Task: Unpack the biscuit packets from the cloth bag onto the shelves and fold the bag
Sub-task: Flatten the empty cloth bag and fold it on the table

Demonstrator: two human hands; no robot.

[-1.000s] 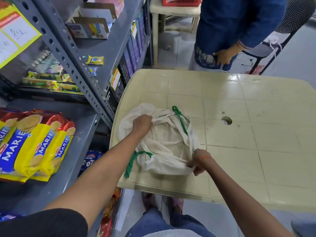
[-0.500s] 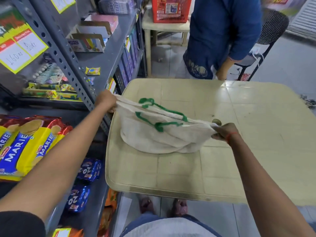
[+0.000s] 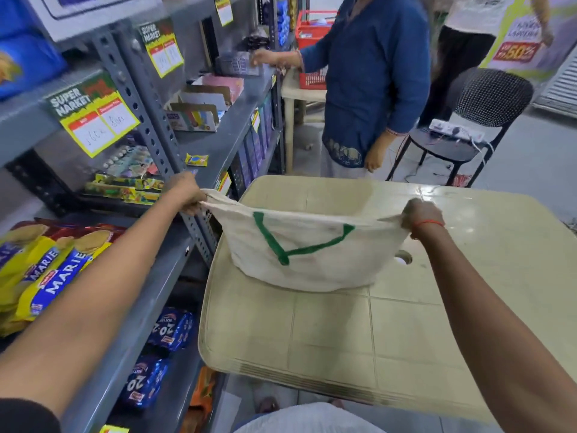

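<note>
A white cloth bag (image 3: pixel 312 257) with a green handle hangs stretched flat above the beige table (image 3: pixel 406 339), its lower edge touching the tabletop. My left hand (image 3: pixel 187 193) pinches the bag's upper left corner near the shelf post. My right hand (image 3: pixel 420 215) grips its upper right corner. Yellow and blue Marie biscuit packets (image 3: pixel 46 270) lie on the grey shelf (image 3: pixel 137 323) at the left. Blue biscuit packets (image 3: pixel 170 328) lie on the shelf below.
A person in a blue top (image 3: pixel 371 89) stands beyond the table, one hand reaching to the upper shelf. A black chair (image 3: pixel 474 120) stands at the back right. A red basket (image 3: pixel 312 42) rests on a small table behind. The table has a round hole (image 3: pixel 402 257).
Both hands lifted the crumpled bag off the table and pulled its top corners apart, so it now hangs flat and taut. The person opposite raised a hand to the shelf.
</note>
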